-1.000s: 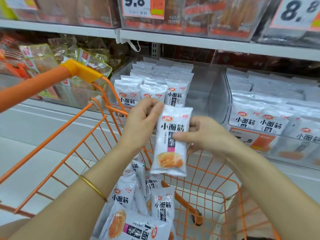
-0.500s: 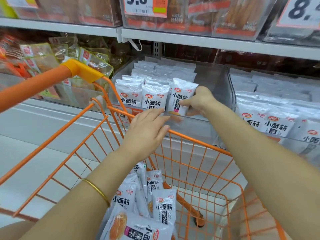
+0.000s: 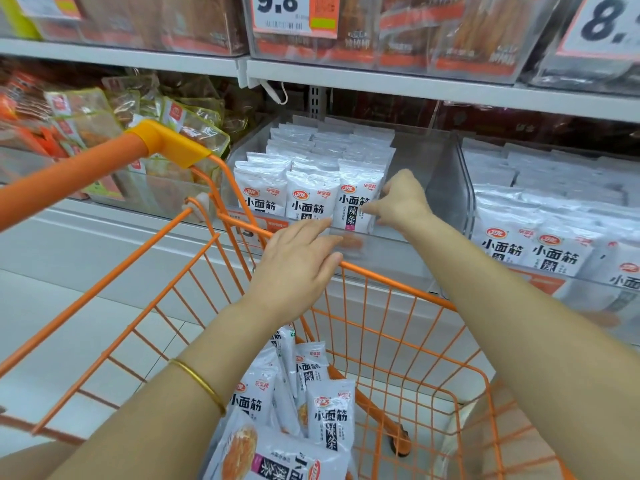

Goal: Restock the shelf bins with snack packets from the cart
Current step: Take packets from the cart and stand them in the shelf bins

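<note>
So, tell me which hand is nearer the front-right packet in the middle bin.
Right. The right hand pinches the front-right packet at its right edge; the left hand is lower and to the left, at the cart rim.

Open bin space lies right of the right hand [image 3: 398, 202], which pinches the front packet [image 3: 353, 206], up to the clear divider [image 3: 446, 181]; packet rows [image 3: 311, 157] block its left; the cart rim [image 3: 398, 285] crosses under the left hand [image 3: 294, 268].

in front, cart [image 3: 69, 178] holding loose packets [image 3: 330, 417]; behind it, shelf bin [image 3: 415, 150] with upright packets [image 3: 311, 199]; rightward, second bin [image 3: 465, 202].
</note>
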`<action>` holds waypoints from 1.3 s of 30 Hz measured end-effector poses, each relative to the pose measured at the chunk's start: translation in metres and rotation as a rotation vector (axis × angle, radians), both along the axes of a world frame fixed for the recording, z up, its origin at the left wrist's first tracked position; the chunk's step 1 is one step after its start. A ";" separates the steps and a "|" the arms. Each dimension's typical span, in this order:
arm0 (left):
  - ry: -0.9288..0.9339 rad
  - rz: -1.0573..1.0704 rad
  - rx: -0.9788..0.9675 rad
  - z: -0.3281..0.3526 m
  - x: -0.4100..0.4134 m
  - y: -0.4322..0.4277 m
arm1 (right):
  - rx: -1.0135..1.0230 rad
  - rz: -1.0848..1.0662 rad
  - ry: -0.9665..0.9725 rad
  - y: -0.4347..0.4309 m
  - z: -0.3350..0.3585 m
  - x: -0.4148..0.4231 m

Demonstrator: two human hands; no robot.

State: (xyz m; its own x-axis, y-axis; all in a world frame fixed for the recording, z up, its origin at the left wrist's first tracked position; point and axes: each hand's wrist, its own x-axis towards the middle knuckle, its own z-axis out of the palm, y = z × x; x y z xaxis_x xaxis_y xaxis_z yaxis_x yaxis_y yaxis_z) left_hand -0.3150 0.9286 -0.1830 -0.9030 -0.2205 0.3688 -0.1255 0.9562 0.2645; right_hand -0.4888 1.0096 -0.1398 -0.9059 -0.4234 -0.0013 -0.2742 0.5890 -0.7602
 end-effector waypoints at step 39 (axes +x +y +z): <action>0.358 -0.113 0.376 0.022 -0.003 0.011 | -0.224 0.462 -0.427 0.094 0.008 0.098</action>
State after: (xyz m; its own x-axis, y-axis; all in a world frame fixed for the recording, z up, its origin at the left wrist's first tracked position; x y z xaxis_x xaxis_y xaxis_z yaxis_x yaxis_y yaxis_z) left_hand -0.3185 0.9400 -0.1611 -0.7607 -0.3060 0.5725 0.1337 0.7891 0.5995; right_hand -0.3910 1.1032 -0.1323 -0.5706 -0.7997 -0.1868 -0.1081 0.2986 -0.9482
